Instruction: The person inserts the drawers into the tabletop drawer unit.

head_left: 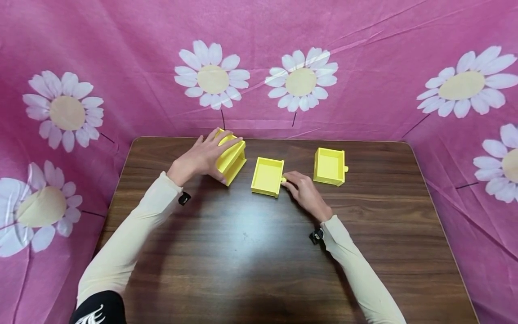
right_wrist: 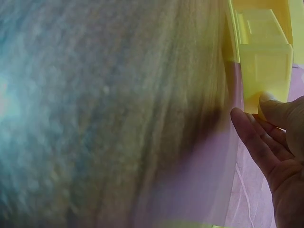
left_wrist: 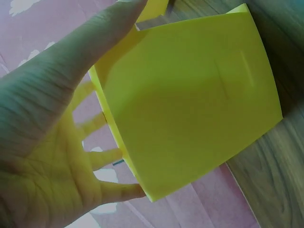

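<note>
My left hand point(head_left: 202, 155) grips a yellow toy drawer cabinet point(head_left: 232, 165), its fingers spread over the far top edge and its thumb on the near side. The cabinet's open compartments face right; its broad near side point(left_wrist: 190, 104) fills much of the left wrist view. Just right of it, a shallow yellow drawer point(head_left: 268, 175) lies hollow side up. My right hand point(head_left: 305, 193) pinches that drawer's small round knob point(head_left: 283, 180) between thumb and fingers. In the right wrist view the drawer front point(right_wrist: 266, 71) shows above the thumb, which mostly hides the knob.
A second yellow drawer point(head_left: 329, 166), deeper, stands farther right with its knob facing right. Everything is on a dark wood-grain table point(head_left: 243, 270). Pink cloth point(head_left: 259, 27) with daisies hangs behind the table's back edge and along both sides.
</note>
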A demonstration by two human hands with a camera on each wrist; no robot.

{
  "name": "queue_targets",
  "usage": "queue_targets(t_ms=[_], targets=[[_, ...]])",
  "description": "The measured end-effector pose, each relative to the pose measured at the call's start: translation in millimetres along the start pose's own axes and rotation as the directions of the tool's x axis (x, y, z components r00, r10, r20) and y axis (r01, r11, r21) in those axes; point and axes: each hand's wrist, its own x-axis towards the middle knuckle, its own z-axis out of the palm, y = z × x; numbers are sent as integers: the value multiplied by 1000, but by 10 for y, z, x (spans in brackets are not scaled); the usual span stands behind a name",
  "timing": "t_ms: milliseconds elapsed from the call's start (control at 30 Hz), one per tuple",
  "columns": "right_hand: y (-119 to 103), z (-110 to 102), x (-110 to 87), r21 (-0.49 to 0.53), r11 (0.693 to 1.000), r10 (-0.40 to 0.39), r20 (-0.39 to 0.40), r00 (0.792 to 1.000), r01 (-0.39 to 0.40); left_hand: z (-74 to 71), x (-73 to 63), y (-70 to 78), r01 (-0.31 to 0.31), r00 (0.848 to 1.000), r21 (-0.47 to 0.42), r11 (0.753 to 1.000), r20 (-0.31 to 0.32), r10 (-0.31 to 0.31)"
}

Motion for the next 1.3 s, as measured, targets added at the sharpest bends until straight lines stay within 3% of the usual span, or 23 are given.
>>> queue_targets(t_ms=[300, 500, 1100, 1300], targets=[[-9, 15, 7, 1, 1000, -3, 1, 1000, 3, -50, -63, 94, 27, 1000, 39, 999, 14, -27], [3, 15, -8, 1, 1000, 2, 12, 1000, -2, -52, -54, 89, -1, 1000, 76, 997, -3, 1], [9, 40, 14, 5, 999, -35, -13, 999, 35, 190, 29, 22, -44, 992, 34, 998, -118, 47], [14, 36, 36, 7, 1000, -23, -10, 1000, 23, 161, -11, 71, -45, 994, 31, 999, -103, 48]])
